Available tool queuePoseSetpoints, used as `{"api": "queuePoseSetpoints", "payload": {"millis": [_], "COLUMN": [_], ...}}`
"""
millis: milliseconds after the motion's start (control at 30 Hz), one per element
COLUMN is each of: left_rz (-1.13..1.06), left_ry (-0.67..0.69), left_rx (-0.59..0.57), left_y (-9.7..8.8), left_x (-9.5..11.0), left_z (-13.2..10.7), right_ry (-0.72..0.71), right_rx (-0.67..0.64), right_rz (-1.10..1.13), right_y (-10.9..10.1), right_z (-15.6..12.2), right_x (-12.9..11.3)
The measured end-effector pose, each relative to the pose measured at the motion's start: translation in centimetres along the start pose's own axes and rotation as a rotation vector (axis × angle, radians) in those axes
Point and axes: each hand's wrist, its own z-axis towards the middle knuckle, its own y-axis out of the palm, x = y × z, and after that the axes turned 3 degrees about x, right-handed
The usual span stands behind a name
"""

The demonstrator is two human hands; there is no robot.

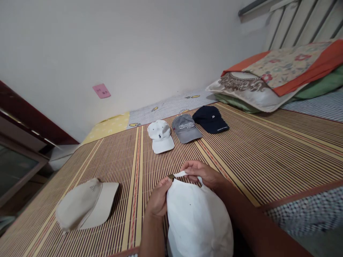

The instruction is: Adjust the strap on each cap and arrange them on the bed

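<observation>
While both hands work at its back edge, the plain white cap [198,221] sits close to the body, between the forearms, its crown turned toward the camera. The left hand [158,196] pinches the brass buckle [171,176] between thumb and curled fingers. The right hand [203,173] is closed on the white strap [180,174] just beside it. On the bamboo mat [268,153], a beige cap [85,207] lies well apart to the left. Farther off, a white embroidered cap [160,137], a grey cap [185,128] and a navy cap [210,119] form a row, with pillows [268,82] beyond.

left hand [158,198] + right hand [200,173]: pinching strap [180,174] of white cap [198,221] | beige cap [85,205] on mat [254,153]
</observation>
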Motion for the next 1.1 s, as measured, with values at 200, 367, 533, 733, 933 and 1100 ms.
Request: {"api": "queuePoseSetpoints", "payload": {"millis": [200,367,533,733,933,1100], "left_rz": [0.009,0.0,-0.014,-0.024,-0.021,0.004], "left_ry": [-0.019,-0.016,-0.011,-0.005,0.001,-0.019], "left_rx": [0.089,0.079,0.086,0.078,-0.001,-0.025], "left_y": [-0.1,0.6,0.7,0.6,0.8,0.7], "left_x": [-0.3,-0.1,0.0,0.0,-0.1,-0.2], "left_z": [0.1,-0.2,-0.2,-0.1,0.0,0.1], "right_ry": [0.011,0.046,0.056,0.055,0.052,0.074], "right_rx": [-0.013,-0.005,0.003,0.004,0.014,0.02], "right_rz": [-0.022,-0.029,-0.032,-0.042,-0.048,-0.036], "right_y": [0.0,0.3,0.6,0.5,0.6,1.0], "right_z": [-0.1,-0.2,-0.3,-0.3,-0.3,-0.5], "right_x": [-0.2,-0.1,-0.3,-0.5,-0.5,-0.5]}}
